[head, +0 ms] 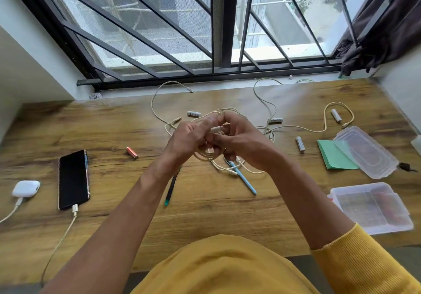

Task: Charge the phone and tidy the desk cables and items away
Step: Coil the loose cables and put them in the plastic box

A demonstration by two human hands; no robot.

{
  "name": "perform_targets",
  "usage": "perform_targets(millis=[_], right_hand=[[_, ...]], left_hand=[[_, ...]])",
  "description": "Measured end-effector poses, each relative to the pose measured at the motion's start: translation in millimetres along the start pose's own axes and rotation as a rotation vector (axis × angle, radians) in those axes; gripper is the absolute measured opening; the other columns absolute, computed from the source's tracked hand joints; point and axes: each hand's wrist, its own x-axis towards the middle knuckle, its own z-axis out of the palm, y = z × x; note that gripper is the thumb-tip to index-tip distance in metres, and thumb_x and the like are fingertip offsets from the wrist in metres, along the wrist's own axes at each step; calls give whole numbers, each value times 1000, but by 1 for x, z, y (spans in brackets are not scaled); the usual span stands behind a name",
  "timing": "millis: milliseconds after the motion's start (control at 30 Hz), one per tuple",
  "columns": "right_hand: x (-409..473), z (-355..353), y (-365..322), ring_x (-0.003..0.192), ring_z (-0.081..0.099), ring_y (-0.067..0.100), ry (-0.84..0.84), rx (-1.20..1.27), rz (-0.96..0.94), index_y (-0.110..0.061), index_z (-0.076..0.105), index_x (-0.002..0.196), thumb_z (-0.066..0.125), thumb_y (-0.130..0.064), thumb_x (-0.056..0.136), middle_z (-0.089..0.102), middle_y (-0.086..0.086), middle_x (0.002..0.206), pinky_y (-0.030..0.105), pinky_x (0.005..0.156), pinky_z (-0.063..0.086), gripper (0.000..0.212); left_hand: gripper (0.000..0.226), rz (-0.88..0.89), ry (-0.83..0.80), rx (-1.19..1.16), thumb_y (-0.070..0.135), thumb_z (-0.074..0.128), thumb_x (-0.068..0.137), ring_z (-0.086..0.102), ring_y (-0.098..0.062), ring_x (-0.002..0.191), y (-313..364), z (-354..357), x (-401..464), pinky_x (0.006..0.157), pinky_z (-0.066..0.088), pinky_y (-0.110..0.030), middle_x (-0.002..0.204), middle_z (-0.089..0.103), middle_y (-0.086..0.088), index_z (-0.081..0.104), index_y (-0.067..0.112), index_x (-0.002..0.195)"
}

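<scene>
yellow sleeves sit closest to me, and beyond them both hands meet above the desk. my left hand grips a coiled cream cable, loops hanging under its palm, while my right hand pinches the cable's white plug end between thumb and fingertips. i judge this is the winding step: the coil looks nearly gathered, with the end ready to be tucked.

well to the left of my left hand lies the phone, face up with a charging lead plugged into its near edge, so charging seems done. an earbud case sits further left.

beyond and under the hands, more loose cables sprawl among batteries and two pens. to the right of my right hand are an open clear box, its lid and a green pad.

next i would secure the end, then carry the coil right to the box without letting it spring apart.
</scene>
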Motion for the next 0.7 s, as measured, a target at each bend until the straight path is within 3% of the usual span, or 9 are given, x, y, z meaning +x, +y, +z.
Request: perform_targets(millis=[133,267,333,400,567,700], right_hand=[[-1,0,-4,65,67,22,30,55,-26,5,53,123,73,-8,98,74,22,86,24,42,43,35],[-2,6,-7,74,71,25,125,76,-78,-3,56,125,82,-10,88,74,13,88,28,45,49,46],[-3,6,-6,82,72,27,137,72,-109,-5,56,127,85,-8,86,74,12,96,31,51,54,51],[-4,7,-2,83,73,27,152,51,-126,-7,55,129,85,-6,85,72,15,103,35,56,58,53],[-8,14,5,94,76,34,198,97,-159,-4,54,128,83,-6,87,70,20,114,41,68,62,50],[-10,10,9,99,75,36,173,151,-65,-2,53,130,83,-8,87,67,24,117,47,76,65,53]], left_hand=[[71,44,70,-57,54,43,111,52,-25,57,-3,6,0,58,40,-33,60,63,-21,69,10,61],[65,-48,225,-193,49,37,114,45,-18,53,-7,12,4,50,34,-29,58,56,-6,65,15,66],[55,-64,300,-243,45,39,114,46,-19,57,-10,11,6,51,36,-29,68,55,-11,68,15,78],[51,-70,372,-272,39,41,113,47,-22,60,-12,10,5,54,37,-32,75,54,-16,68,16,76],[61,-118,523,-363,32,40,111,45,-17,52,-8,10,3,47,33,-28,62,53,-4,69,21,59],[43,-164,655,-478,28,39,110,39,-11,48,-9,4,8,47,28,-29,55,47,6,52,20,69]])
